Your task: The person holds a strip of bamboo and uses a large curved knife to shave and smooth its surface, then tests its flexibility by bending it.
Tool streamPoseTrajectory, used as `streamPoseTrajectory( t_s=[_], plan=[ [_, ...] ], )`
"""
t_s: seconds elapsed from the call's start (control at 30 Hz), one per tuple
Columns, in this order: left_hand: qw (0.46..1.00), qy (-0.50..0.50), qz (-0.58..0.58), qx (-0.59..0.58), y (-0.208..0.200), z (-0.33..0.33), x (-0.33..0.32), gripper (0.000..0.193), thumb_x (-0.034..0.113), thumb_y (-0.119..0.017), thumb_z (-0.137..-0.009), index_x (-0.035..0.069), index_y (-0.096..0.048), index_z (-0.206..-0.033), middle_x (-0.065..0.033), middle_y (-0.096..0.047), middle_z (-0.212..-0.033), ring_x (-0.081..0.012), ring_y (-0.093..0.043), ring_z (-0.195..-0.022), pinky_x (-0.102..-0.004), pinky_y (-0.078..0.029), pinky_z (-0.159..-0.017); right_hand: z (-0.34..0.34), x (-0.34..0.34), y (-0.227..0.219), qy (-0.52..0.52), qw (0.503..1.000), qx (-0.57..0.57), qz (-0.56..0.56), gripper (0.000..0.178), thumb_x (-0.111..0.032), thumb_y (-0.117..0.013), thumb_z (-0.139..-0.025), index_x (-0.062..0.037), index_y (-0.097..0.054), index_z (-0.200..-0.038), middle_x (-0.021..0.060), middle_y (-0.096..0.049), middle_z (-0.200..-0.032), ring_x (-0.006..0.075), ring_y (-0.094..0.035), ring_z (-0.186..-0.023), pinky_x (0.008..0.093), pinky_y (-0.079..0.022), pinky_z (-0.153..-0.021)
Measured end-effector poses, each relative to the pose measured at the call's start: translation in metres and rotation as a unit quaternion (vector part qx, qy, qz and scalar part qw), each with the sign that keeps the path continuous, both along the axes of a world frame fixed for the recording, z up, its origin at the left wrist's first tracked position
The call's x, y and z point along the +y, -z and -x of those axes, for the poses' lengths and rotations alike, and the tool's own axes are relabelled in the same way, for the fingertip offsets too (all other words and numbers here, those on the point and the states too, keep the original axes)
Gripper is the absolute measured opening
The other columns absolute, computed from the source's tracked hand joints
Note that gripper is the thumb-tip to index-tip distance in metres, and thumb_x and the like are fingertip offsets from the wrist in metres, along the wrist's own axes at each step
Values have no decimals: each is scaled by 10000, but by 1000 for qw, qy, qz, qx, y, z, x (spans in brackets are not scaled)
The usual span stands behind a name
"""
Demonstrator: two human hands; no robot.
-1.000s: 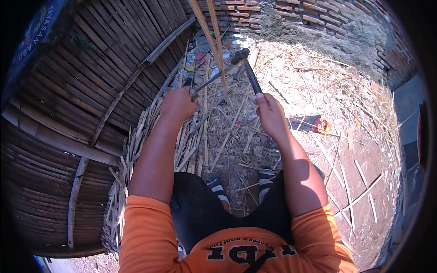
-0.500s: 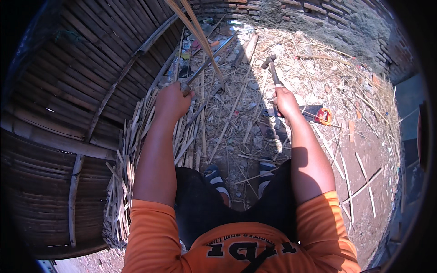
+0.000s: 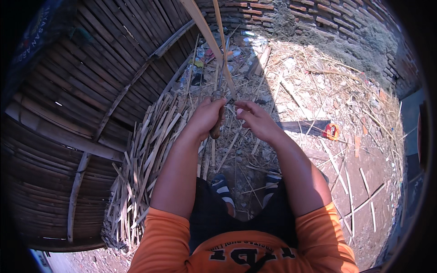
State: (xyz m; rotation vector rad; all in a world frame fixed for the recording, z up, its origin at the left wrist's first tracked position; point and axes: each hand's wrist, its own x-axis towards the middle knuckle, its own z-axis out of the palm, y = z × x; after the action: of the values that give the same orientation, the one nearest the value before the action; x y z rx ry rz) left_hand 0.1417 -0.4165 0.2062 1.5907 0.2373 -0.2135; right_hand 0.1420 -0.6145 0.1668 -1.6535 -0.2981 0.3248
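Observation:
My left hand is closed round the brown wooden handle of a long-bladed knife. Its narrow blade points away from me, seen nearly edge-on, beside a tall split bamboo piece. Two long strips of this bamboo spread apart toward the top of the picture. Close by the bamboo's lower end is my right hand, its fingers bent and apart with nothing in them. Whether its fingertips touch the bamboo I cannot tell. No hammer can be made out now.
Cut bamboo strips lie piled at left, against a slatted bamboo wall. A handsaw with a red and yellow handle lies right of my hands. Straw and shavings cover sunlit ground before a brick wall. My sandalled feet are below.
The hammer has left my right hand, which has moved left toward the bamboo. My left hand has come inward with the knife, whose blade has swung more upright beside the bamboo.

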Motion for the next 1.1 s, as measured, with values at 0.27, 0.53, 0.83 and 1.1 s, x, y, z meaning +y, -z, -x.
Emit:
streamPoseTrajectory(
  t_s=[0.27,0.53,0.83,1.1],
  plan=[
    [999,11,29,-33,-1,14,-59,355,297,-576,-1040,-11,-575,-1216,-93,-642,-970,-181,-634,-877,-342,-514,-797,29,17,-7,-7,984,46,-170,567,-119,-638,-931,-7,-417,-1441,136,-636,-1135,169,-627,-958,295,-516,-745],
    [859,-173,-239,-418,-117,26,-53,742,520,-686,-940,-30,-481,-1393,-176,-459,-1353,-253,-492,-1207,-398,-438,-1000,25,-15,-2,200,968,-95,118,462,-270,-638,-919,48,-529,-1235,271,-665,-1058,403,-694,-916,487,-516,-808],
    [742,10,-182,-646,-219,9,-72,513,486,-530,-1046,69,-540,-1345,-33,-620,-1089,-126,-565,-1045,-301,-457,-896,41,-31,-24,136,976,-80,152,380,-278,-680,-900,21,-582,-1113,267,-685,-930,415,-694,-897,498,-516,-809],
    [757,18,-121,-642,-210,2,-72,336,421,-556,-1046,86,-525,-1058,-12,-606,-903,-112,-586,-830,-293,-489,-748,23,-47,-6,104,988,-60,92,347,-203,-720,-909,29,-593,-1133,88,-618,-733,165,-609,-653,334,-473,-603]
  ],
)
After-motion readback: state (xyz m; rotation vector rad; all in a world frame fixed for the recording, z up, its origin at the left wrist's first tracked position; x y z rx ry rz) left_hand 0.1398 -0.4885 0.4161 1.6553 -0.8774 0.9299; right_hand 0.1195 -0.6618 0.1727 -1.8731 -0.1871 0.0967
